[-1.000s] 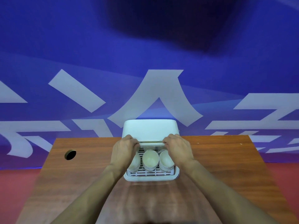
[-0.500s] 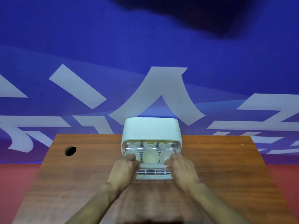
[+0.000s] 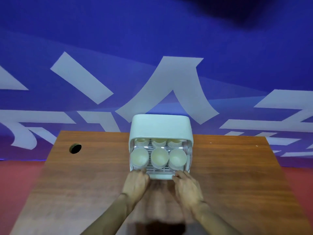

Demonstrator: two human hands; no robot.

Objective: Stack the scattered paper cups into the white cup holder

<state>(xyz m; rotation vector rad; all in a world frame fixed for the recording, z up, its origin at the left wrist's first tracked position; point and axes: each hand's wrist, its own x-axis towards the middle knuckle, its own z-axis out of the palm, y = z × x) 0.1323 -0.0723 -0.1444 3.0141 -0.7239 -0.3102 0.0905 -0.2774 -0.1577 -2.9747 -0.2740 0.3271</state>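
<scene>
Backdrop: deep blue wall covering, filling the upper part of the view, with paler blue bands across its lower part. Lettering: large white strokes of oversized characters, cut off at both sides. Dark patch: blurred, at the top right edge. Table: reddish-brown wood grain, its far edge set against the backdrop. Cable hole: round, dark, near the table's far left corner. Floor: red, visible on both sides of the table.

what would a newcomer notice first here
The white cup holder sits at the far middle of the wooden table, two rows of three paper cups showing inside. The left hand and right hand grip its near edge. A blue backdrop with huge white strokes rises behind.
</scene>
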